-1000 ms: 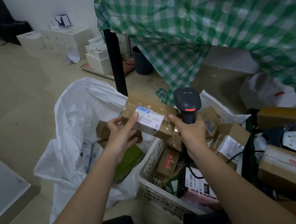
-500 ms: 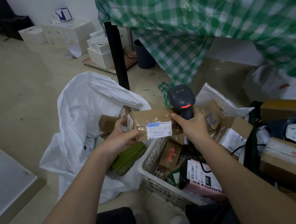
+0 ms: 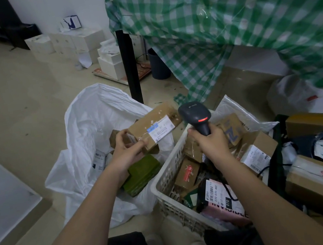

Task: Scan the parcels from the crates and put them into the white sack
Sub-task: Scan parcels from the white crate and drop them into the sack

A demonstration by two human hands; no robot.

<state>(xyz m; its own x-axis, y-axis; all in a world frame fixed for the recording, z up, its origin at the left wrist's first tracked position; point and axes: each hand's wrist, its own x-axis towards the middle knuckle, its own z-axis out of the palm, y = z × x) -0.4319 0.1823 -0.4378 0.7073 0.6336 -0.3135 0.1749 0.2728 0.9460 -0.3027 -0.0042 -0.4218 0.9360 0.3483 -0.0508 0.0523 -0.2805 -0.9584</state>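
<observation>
Brown cardboard, label up: I have the parcel (image 3: 153, 127) held over the mouth of the white sack (image 3: 93, 120), its barcode sticker turned toward the scanner (image 3: 196, 117) so it can be read before it drops in, I judge. My left hand (image 3: 128, 150) pinches the parcel's near end, fingers curled round it. My right hand (image 3: 209, 142) grips the scanner's handle above the crate (image 3: 170, 175), where more parcels wait.

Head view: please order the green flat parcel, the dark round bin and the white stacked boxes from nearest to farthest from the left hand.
From the left hand:
1. Green flat parcel, just below it, in the sack.
2. Dark round bin, beyond, under the table.
3. White stacked boxes, far back by the wall.
</observation>
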